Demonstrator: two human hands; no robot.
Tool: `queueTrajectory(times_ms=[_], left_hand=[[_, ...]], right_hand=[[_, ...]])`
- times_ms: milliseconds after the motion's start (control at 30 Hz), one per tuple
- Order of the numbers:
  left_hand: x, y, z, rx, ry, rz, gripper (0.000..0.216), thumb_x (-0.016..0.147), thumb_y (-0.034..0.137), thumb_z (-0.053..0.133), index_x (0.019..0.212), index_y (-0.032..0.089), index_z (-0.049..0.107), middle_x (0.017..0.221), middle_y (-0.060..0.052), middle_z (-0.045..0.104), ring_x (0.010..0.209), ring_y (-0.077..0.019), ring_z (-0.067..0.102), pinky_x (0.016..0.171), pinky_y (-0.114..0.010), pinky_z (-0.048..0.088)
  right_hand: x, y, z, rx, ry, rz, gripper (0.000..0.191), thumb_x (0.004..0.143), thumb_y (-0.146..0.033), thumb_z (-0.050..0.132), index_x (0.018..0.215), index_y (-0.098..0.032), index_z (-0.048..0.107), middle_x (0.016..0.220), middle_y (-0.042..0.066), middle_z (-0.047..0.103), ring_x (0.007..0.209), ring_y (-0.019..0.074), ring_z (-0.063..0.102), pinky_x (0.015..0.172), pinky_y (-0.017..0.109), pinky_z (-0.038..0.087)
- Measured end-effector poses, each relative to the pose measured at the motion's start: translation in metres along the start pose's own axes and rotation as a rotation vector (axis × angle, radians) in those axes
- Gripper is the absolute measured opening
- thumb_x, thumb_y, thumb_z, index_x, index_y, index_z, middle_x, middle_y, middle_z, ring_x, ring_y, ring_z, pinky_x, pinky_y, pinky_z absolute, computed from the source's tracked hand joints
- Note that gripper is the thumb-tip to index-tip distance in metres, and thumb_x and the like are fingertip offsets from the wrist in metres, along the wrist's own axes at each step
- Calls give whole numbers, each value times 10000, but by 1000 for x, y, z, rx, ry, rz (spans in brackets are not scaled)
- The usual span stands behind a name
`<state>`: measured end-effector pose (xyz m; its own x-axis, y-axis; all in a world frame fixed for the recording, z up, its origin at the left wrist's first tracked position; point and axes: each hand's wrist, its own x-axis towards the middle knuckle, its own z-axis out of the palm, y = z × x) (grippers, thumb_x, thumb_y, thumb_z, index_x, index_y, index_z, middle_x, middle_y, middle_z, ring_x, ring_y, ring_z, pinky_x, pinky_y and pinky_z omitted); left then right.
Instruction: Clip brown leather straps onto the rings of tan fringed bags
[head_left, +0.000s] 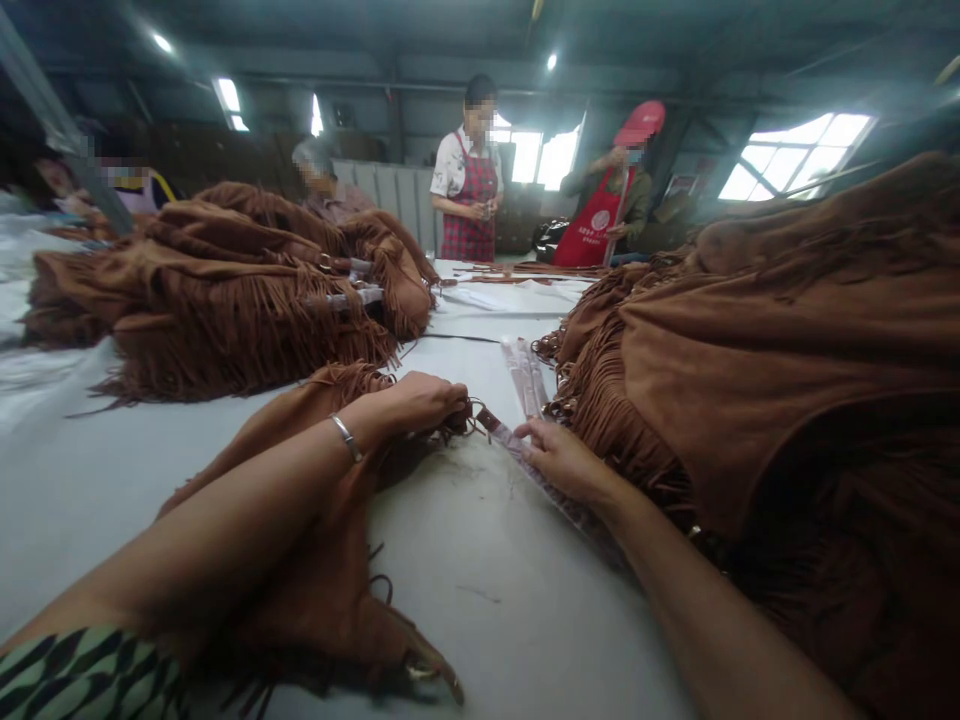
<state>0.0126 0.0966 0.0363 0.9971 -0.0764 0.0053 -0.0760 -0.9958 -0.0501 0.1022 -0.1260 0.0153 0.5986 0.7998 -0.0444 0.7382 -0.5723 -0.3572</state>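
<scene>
My left hand [427, 400], a metal bracelet on its wrist, is closed in a pinch at the edge of a brown suede bag [322, 590] with fringe. A metal ring [475, 418] shows just past the fingertips. My right hand [562, 462] is closed on a brown strap [504, 436] in clear plastic wrap. The strap's bare end lies close to the ring; whether they are joined I cannot tell. My left forearm hides much of the bag, which lies flat with one narrow end pointing towards me.
Brown fringed suede bags form a heap [247, 300] at the left and a larger pile [810, 340] on the right. Another plastic-wrapped strap [525, 375] lies by the right pile. Across the white table [480, 600] stand people in aprons, and thin brown strips [517, 270] lie there.
</scene>
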Motion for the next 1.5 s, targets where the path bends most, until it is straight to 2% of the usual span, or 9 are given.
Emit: queueTrajectory(times_ms=[500, 733, 800, 900, 967, 1033, 1167, 1300, 1500], left_hand=[[5, -10, 35, -16, 39, 163, 184, 871, 276, 449, 897, 206, 617, 850, -50, 610, 794, -171, 529, 730, -278, 360], [-13, 42, 4, -49, 254, 68, 221, 853, 313, 492, 958, 159, 611, 1000, -97, 599, 978, -240, 490, 848, -365, 357], [-28, 68, -8, -277, 129, -10, 291, 884, 372, 438, 825, 144, 609, 824, -71, 611, 797, -194, 536, 728, -319, 399], [-58, 102, -16, -835, -303, -80, 470, 851, 565, 439, 710, 133, 562, 676, -38, 594, 567, -131, 526, 536, -251, 394], [-77, 121, -15, -1188, -551, -107, 524, 778, 652, 500, 768, 131, 558, 720, -50, 620, 543, -131, 546, 495, -245, 413], [-92, 138, -11, -1481, -629, -236, 541, 724, 668, 563, 842, 139, 557, 772, -62, 631, 595, -157, 584, 515, -269, 462], [-104, 168, -5, -1904, -475, -541, 375, 748, 488, 626, 867, 145, 532, 745, -44, 597, 664, -172, 600, 576, -299, 499], [-99, 177, -6, -2004, -223, -773, 60, 827, 199, 462, 833, 163, 414, 638, 21, 500, 521, -118, 532, 535, -281, 473], [-77, 144, -4, -1949, -152, -775, 161, 799, 71, 382, 673, 168, 351, 504, 58, 321, 407, -48, 277, 408, -174, 254]], right_hand=[[-2, 1, 8, -88, -70, 79, 227, 860, -249, 509, 1019, -171, 650, 1041, 160, 655, 995, 273, 591, 775, 325, 408], [22, -12, -1, 81, -220, 208, 94, 603, -92, 713, 597, -124, 625, 633, 97, 650, 709, 243, 638, 642, 318, 477], [26, -14, 0, 207, -286, 254, 152, 614, -92, 707, 539, -130, 581, 458, 22, 556, 505, 173, 581, 513, 274, 470], [24, -17, 4, 397, -336, 313, 196, 694, -113, 679, 551, -129, 547, 379, -41, 459, 358, 103, 467, 396, 224, 421], [23, -19, 6, 494, -329, 359, 196, 763, -136, 657, 603, -121, 544, 418, -64, 452, 349, 70, 433, 377, 196, 404], [27, -24, 9, 574, -298, 404, 163, 843, -184, 609, 705, -111, 563, 514, -68, 488, 387, 48, 440, 390, 172, 407], [40, -42, 13, 692, -195, 437, 162, 910, -270, 542, 928, -114, 583, 747, -17, 579, 528, 58, 524, 457, 177, 456], [42, -64, 10, 738, -74, 417, 145, 905, -257, 546, 914, -116, 577, 730, -24, 562, 512, 53, 504, 440, 169, 438], [23, -81, 9, 723, 20, 301, 200, 734, -42, 621, 623, -134, 481, 459, -56, 433, 392, 54, 398, 366, 175, 367]])
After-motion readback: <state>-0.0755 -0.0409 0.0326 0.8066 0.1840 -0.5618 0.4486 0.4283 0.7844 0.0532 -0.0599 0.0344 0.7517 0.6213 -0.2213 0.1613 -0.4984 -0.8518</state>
